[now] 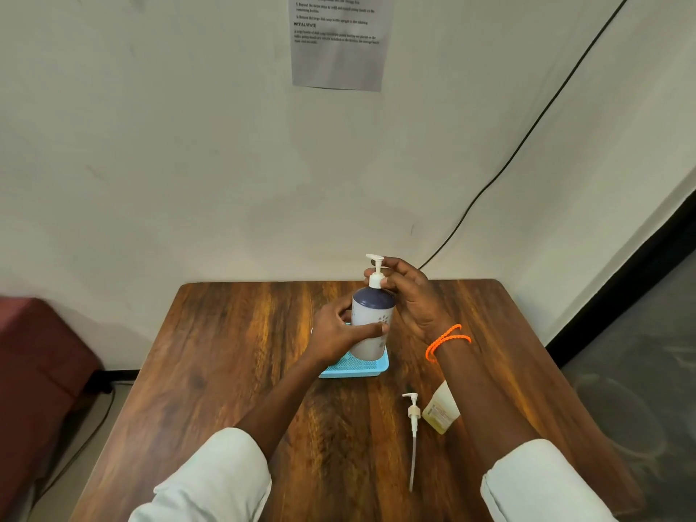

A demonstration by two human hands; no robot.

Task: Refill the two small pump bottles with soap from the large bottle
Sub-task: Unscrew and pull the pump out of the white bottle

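Round frosted pump bottle (371, 325), wooden table (241, 356)

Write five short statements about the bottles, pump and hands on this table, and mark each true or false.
1. The left hand grips the body of the pump bottle. True.
2. The right hand rests flat on the table. False: its fingers pinch the bottle's white pump collar.
3. A loose pump with its tube lies on the table. True.
4. The blue tray sits on the floor. False: it is on the table, under the bottle.
5. The yellowish bottle stands in the tray. False: it is on the table beside the loose pump.
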